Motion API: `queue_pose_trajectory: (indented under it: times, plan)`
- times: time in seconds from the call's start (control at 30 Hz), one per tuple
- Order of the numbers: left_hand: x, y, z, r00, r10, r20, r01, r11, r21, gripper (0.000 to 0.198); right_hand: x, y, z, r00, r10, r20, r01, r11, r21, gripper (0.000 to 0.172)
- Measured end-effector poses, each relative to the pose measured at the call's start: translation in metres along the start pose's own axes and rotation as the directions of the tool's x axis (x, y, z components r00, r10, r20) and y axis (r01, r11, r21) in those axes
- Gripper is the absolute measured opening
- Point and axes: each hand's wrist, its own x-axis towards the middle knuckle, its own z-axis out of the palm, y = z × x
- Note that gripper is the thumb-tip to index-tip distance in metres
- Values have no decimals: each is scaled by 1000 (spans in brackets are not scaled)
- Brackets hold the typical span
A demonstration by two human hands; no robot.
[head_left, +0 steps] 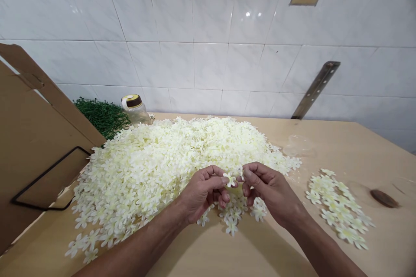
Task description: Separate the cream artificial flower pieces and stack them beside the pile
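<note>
A large heap of cream-white artificial flowers [169, 156] covers the middle of the table. Over its front edge, my left hand [206, 190] pinches a single artificial flower [229, 180] between thumb and forefinger, petals facing me. Close beside it on the right, my right hand [268, 188] is closed in a pinch, and a small white flower [241, 173] shows at its fingertips. The hands almost meet; whether the two flowers touch I cannot tell. Several loose flowers [231, 225] lie on the table below my hands.
To the right, a smaller cluster of flowers [341, 210] lies on the wooden table [325, 143], near a dark oval spot [384, 198]. A cardboard box [42, 138] stands at left, with green artificial foliage [102, 117] and a bottle [136, 110] behind. A metal bracket [316, 88] leans along the tiled wall.
</note>
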Motion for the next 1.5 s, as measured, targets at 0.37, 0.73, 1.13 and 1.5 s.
queue_pose_trajectory:
  times: [0.37,0.73,1.13,1.5]
  plan:
    - [0,-3,1,999,-17,29,15,999,50,26,-5,5,5,990,-129,-58,112,965,-237,30]
    - [-2,-4,3,1000,26,-3,-25,988,153,32,-4,2,7,999,-10,43,10,1000,-9,42]
    - [-4,-4,6,980,175,-89,-145,951,273,30,-3,4,1,996,-51,-71,30,962,-272,36]
    - [0,5,1,996,-68,-60,63,995,-75,19,-4,4,-1,998,-64,-27,55,966,-254,41]
